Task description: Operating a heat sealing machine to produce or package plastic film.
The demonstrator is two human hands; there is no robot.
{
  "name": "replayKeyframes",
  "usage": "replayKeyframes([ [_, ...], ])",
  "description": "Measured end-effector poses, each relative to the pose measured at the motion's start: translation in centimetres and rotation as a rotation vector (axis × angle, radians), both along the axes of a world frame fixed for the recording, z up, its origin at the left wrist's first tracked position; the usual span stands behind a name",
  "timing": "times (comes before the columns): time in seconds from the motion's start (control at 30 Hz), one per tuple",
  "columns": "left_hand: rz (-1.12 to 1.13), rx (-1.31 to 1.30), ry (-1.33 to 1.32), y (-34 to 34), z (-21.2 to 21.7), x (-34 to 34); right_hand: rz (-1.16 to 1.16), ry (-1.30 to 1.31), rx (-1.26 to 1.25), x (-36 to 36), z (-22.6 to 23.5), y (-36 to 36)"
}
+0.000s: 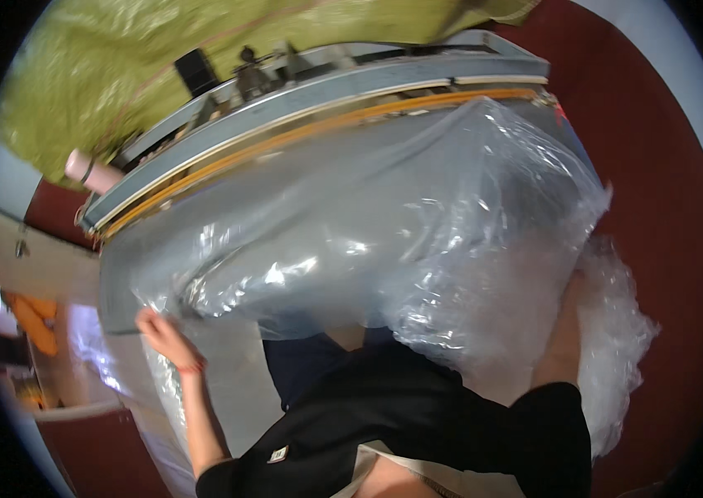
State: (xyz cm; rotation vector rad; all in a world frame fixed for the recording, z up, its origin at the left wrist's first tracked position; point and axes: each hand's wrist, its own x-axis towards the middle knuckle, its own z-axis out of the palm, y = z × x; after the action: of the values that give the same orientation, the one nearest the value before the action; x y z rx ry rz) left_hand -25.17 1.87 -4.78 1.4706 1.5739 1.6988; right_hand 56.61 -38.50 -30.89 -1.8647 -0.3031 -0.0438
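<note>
A large sheet of clear plastic film lies crumpled and shiny across a grey work surface. At the left end, my left hand is closed at the film's edge, its fingers curled on it near the surface's front corner. My right forearm reaches forward at the right among folds of the film. The fingers of my right hand are hidden by the plastic, so what they hold does not show. More bunched film hangs down outside my right arm.
Along the far side runs a long grey metal frame with an orange strip. A pink bottle stands at its left end. Yellow-green sheeting hangs behind. Dark red floor shows at the right.
</note>
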Motion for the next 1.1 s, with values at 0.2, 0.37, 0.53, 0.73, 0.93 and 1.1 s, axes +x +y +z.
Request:
replayKeyframes([
  [0.2,-0.958,-0.383,0.670,-7.7,-9.1,15.3,-0.207,-0.044,-0.333,-24.8,3.7,14.9],
  [0.37,-1.325,-0.006,1.262,-6.6,-15.2,25.6,-0.600,-0.078,-0.728,-36.7,11.5,21.7],
  [0.53,-1.633,0.157,1.226,-11.4,-11.8,31.3,-0.992,0.031,-1.182,-34.2,17.3,17.9],
  [0.73,-1.866,0.175,0.790,-12.1,-4.7,32.9,-1.212,0.135,-1.657,-26.8,26.9,-6.1],
  [0.93,-1.566,-0.249,0.540,-7.0,-8.3,27.9,-1.251,0.118,-2.134,-17.6,40.5,-45.4],
  [1.1,-1.484,-0.353,0.461,-7.1,-10.8,24.1,-1.476,-0.507,-1.584,-12.2,35.6,-47.7],
])
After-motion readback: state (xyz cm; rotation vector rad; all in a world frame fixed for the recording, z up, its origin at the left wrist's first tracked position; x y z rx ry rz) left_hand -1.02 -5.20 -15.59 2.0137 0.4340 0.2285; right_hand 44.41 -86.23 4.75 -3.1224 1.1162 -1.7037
